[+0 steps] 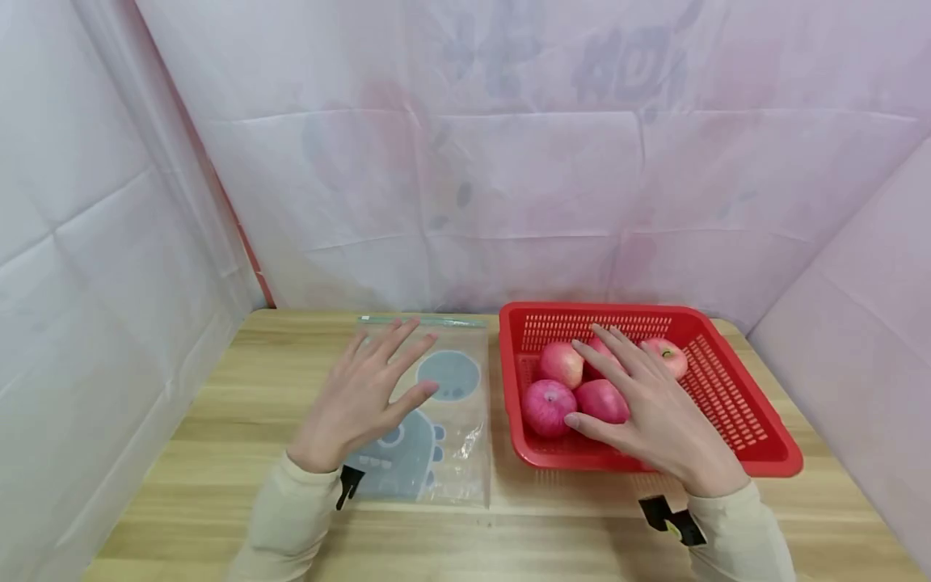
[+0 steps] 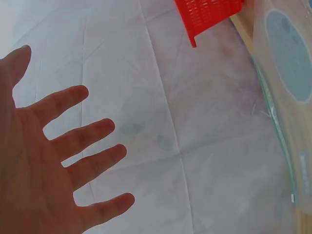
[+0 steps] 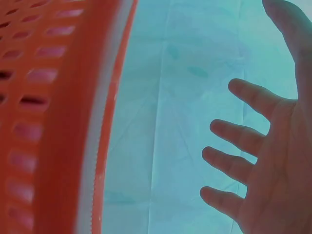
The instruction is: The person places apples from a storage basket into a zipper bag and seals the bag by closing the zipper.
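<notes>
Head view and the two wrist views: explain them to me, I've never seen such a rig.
There is no machine: these are a person's bare left hand and right hand. The head view comes from a camera worn on the head, looking forward and down; each wrist view, from a camera on that wrist. On the wood-grained table lie a clear bag with blue prints and a red basket of apples. The left hand is over the bag, the right over the basket. Neither holds anything.
</notes>
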The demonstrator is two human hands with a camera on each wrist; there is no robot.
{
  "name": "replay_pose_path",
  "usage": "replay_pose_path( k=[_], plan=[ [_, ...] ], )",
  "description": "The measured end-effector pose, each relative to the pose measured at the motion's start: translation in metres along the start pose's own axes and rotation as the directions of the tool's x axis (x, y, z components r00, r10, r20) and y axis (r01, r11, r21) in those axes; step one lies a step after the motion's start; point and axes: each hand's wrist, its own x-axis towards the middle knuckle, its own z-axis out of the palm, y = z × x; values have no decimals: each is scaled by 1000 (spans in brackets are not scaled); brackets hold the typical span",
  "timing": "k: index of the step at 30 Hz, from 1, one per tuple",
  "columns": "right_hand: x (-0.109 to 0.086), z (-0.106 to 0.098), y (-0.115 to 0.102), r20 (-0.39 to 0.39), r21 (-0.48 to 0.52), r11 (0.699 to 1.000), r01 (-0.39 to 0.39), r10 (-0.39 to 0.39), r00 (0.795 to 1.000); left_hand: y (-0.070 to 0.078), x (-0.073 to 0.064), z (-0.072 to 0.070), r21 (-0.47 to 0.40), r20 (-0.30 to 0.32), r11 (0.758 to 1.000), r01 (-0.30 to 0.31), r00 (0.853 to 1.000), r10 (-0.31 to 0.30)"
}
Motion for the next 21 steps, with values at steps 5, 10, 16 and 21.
replay_pose_path(
  k=[5,10,16,21],
  plan=[
    [2,3,-2,-53,23,1000,1,0,999,2,-2,6,-60,-33,998,36,999,-38],
    [2,7,-8,-61,57,998,-14,18,998,4,-8,9,-112,-56,991,68,996,-75],
    [2,11,-15,-154,30,999,36,-31,988,6,-10,14,-140,-50,985,97,993,-104],
    [2,14,-16,-183,5,997,81,-79,980,6,-10,28,-172,5,972,160,987,-162]
  ],
)
